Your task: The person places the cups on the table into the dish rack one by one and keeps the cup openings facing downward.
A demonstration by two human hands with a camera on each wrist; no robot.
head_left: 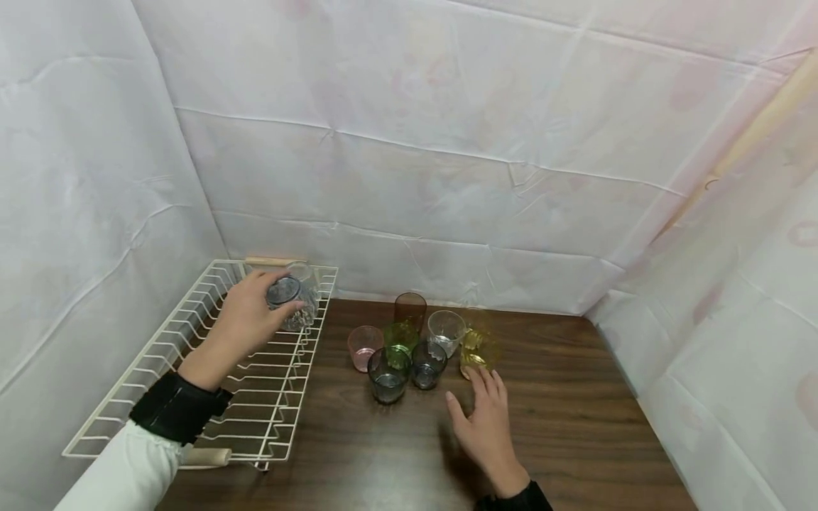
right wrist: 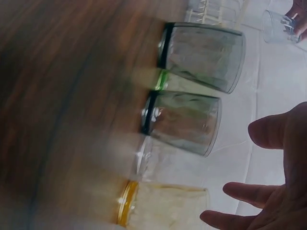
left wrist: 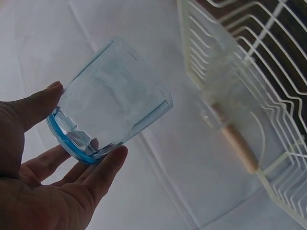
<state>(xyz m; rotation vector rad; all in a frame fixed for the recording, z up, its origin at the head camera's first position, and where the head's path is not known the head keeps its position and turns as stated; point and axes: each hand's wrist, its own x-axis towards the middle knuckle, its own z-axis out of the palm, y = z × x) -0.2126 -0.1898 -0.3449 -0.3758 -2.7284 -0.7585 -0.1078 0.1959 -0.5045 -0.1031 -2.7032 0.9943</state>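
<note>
My left hand [head_left: 246, 312] grips a pale blue glass [left wrist: 115, 96] by its thick base, fingers and thumb around it. The glass is upside down, its rim turned toward the white wire rack [head_left: 311, 363]. Right beside it on the rack, at the back, stands a clear glass [head_left: 305, 312]. Over the table, my right hand [head_left: 482, 426] has its fingers spread and relaxed, holding nothing. Its fingertips are right at a yellow glass [head_left: 473, 355]; in the right wrist view they overlap that glass's rim.
Left of the yellow glass cluster two dark grey glasses [head_left: 388, 376], a pink glass [head_left: 366, 348], a green glass [head_left: 400, 335], a clear tumbler [head_left: 446, 328] and a brown glass [head_left: 410, 308]. White sheets [head_left: 409, 177] hang behind and beside the wooden table [head_left: 575, 411].
</note>
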